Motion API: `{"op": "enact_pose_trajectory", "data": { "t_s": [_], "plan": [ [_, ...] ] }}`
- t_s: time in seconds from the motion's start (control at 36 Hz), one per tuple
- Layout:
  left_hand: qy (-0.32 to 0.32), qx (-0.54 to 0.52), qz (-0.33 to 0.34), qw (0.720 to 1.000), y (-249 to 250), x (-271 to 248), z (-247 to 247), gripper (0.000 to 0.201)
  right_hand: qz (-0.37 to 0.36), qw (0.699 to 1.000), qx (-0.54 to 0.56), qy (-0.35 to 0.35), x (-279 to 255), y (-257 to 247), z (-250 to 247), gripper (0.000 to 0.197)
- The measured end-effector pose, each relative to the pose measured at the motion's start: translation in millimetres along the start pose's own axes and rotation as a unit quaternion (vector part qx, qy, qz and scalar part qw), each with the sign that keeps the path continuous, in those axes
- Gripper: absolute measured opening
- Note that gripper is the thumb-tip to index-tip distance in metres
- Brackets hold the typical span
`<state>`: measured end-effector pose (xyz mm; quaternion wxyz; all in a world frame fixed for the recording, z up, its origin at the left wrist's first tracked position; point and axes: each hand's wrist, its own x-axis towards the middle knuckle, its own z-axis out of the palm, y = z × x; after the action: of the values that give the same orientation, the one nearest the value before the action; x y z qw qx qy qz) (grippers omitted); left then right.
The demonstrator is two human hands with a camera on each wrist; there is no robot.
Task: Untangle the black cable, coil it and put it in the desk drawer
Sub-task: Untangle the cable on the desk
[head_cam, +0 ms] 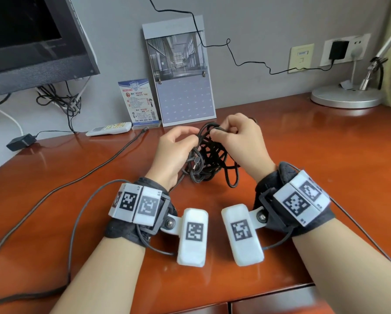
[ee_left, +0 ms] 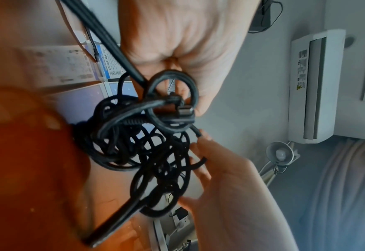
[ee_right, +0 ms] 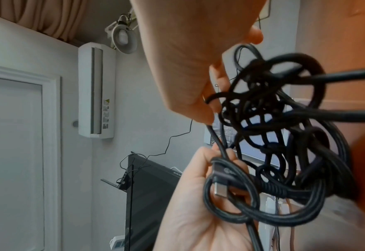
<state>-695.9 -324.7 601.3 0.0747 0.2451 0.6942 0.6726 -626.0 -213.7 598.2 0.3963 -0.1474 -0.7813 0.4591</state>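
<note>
Above the desk [head_cam: 303, 177], your left hand [head_cam: 174, 152] and right hand [head_cam: 239, 143] both pinch the knotted black cable [head_cam: 210, 159] — connector logo [ee_right: 227, 170] unreadable.

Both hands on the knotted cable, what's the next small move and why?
Probably back the metal-tipped plug out of the loop around it: the tangled black cable is one knot, left hand holds near that plug, right hand pinches top strands.

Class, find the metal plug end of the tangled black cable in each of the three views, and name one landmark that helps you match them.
Head view: the plug end sits left of the black cable tangle, beside the left hand.
Left wrist view: right of centre, under the left hand.
Right wrist view: lower centre, against the left hand.
Shared landmark: the calendar behind the tangle.
</note>
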Motion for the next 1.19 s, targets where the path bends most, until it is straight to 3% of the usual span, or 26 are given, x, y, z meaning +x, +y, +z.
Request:
{"op": "enact_pose_trajectory", "data": {
  "t_s": [0.08,0.17,0.39,0.44,0.53,0.58,0.67,0.75,0.83,0.92,1.08,1.19],
  "plan": [
    [0.017,-0.002,-0.004,1.000,-0.2,0.5,-3.4,0.026,-0.052,0.994,-0.082,-0.049,-1.8,-3.8,-0.4,0.009],
    [0.027,0.003,-0.010,1.000,-1.1,1.5,-3.7,0.025,-0.099,0.981,-0.146,-0.083,-3.4,-6.9,0.2,0.018],
    [0.002,0.061,0.031,0.998,-2.3,2.1,1.8,0.025,-0.179,0.957,-0.228,-0.012,-5.0,-0.8,0.4,0.005],
    [0.002,0.065,0.027,0.998,-2.9,1.4,1.1,0.028,-0.150,0.970,-0.188,0.032,-3.0,-0.6,-1.5,0.007],
    [-0.002,0.072,0.014,0.997,-4.2,-0.3,0.5,0.031,-0.065,0.988,-0.034,0.134,2.9,0.0,-7.3,0.012],
    [-0.011,0.078,0.010,0.997,-3.0,-2.3,2.0,0.031,-0.026,0.988,0.020,0.151,4.1,-0.5,-10.5,0.011],
    [-0.020,0.083,0.010,0.996,-3.5,-2.6,2.3,0.028,-0.036,0.994,0.024,0.096,4.0,-1.8,-14.8,0.012],
    [-0.010,0.083,0.007,0.997,-5.7,-1.3,-1.1,0.025,-0.090,0.995,-0.002,0.038,2.9,-4.8,-17.2,0.027],
    [-0.007,0.080,0.010,0.997,-5.8,-0.7,-2.2,0.026,-0.167,0.984,-0.065,-0.016,2.2,-2.3,-15.0,0.038],
    [-0.017,0.075,0.011,0.997,-4.5,-1.9,-1.5,0.026,-0.202,0.968,-0.137,-0.049,4.5,1.3,-13.0,0.037],
    [-0.033,0.075,0.010,0.997,-2.1,-3.6,1.1,0.027,-0.214,0.963,-0.155,0.047,4.3,-0.8,-16.2,0.003],
    [-0.034,0.088,0.003,0.996,-2.3,-3.8,-0.4,0.027,-0.144,0.967,-0.033,0.208,10.4,2.4,-25.5,0.006]
  ]
}}
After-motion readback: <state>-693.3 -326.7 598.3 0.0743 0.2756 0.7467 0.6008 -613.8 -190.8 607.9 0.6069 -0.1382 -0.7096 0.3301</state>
